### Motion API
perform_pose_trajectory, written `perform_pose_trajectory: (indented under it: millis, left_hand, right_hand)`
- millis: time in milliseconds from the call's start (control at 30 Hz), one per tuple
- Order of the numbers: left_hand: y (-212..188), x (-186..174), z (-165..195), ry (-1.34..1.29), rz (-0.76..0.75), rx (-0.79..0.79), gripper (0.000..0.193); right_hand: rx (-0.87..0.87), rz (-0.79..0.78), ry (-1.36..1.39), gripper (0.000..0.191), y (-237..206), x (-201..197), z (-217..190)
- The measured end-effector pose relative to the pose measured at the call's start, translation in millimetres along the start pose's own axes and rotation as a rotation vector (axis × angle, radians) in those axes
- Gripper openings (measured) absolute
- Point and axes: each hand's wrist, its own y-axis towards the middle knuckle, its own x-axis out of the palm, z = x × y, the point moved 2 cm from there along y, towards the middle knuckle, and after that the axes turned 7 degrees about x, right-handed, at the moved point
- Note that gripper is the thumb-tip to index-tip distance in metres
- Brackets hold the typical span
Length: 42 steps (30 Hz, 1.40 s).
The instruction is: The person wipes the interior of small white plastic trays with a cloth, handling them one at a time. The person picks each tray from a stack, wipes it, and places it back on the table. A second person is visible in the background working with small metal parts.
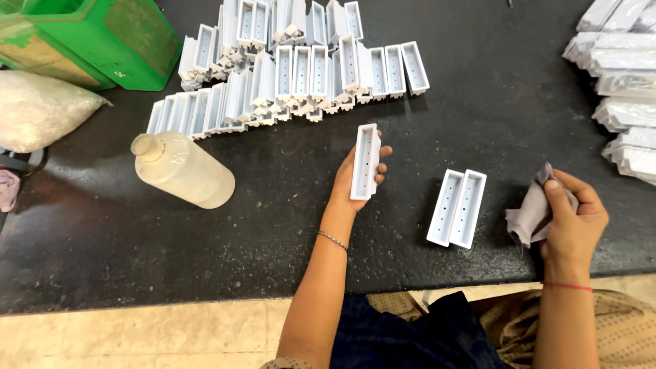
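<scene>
The white plastic tray (365,161), lifted above the dark bench (287,225), looked liable to slip, since the left hand (355,179) pinched it only along its edges. That hand was curled shut around it. The right hand (572,220) was closed on a grey cloth (530,213), near two finished trays (457,208).

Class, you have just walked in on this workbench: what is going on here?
A person sits at a dark worktable. The left hand holds up one white plastic channel piece; the right hand grips a grey cloth. Two more white pieces lie side by side between the hands. Many others stand in rows farther back, beside a plastic bottle lying on its side and a green container.
</scene>
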Motion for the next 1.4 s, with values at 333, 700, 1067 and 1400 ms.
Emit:
perform_pose_trajectory:
  millis: [333, 700, 1067, 1400]
  left_hand:
    - [2.1, -2.5, 0.3, -0.034, 0.047, -0.014, 0.042]
    - [-1.1, 3.8, 5.2, 0.085, 0.126, 0.047, 0.047]
    - [-8.8, 25.0, 10.8, 0.15, 0.115, 0.097, 0.051]
    - [-11.9, 39.6, 17.9, 0.507, 0.267, 0.258, 0.039]
  right_hand:
    - [-0.011, -0.002, -0.038, 0.017, -2.7, 6.5, -7.1]
    - [-0.004, -0.006, -0.033, 0.018, -5.8, 12.3, -12.8]
    - [0.009, 0.025, -0.082, 0.019, -6.1, 10.5, -11.0]
    - [0.053, 0.045, -0.031, 0.022, -2.5, 13.9, -9.0]
